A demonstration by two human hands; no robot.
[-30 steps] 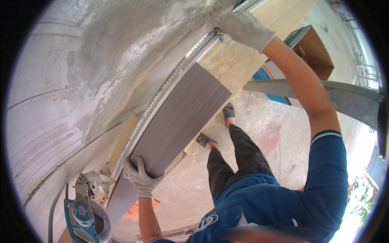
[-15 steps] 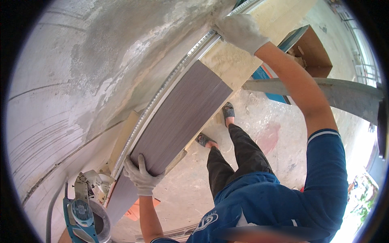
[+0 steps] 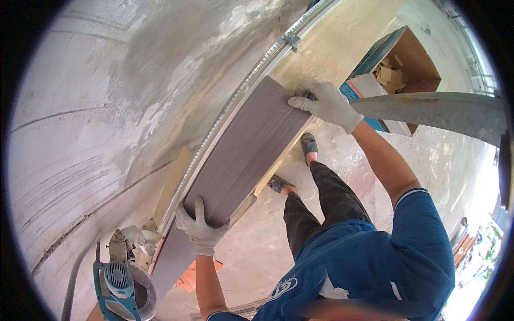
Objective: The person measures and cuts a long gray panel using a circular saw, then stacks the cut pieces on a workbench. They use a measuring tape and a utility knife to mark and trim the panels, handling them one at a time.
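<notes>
A long dark grey plank (image 3: 241, 139) with fine wood-like grain lies along a narrow bench, its far edge by a metal fence (image 3: 235, 101). My left hand (image 3: 202, 229), in a white work glove, spans the plank toward its lower-left part, with the index or thumb stretched across the surface and the other fingers at the fence side. My right hand (image 3: 325, 104), gloved too, is closed at the plank's upper-right end, thumb on top; some fingertips are hidden. A small metal stop (image 3: 292, 40) sits on the fence beyond that end.
A blue-and-grey power saw (image 3: 119, 281) with a round blade stands at the lower left. An open cardboard box (image 3: 420, 59) holding offcuts is at the upper right, near a curved grey beam (image 3: 439, 109). An orange object (image 3: 194, 277) lies under the plank. A stained wall (image 3: 123, 96) runs behind the bench.
My right hand has left the fence near the metal stop and come back toward me onto the plank's end. My left hand remains on the plank. The view has shifted slightly.
</notes>
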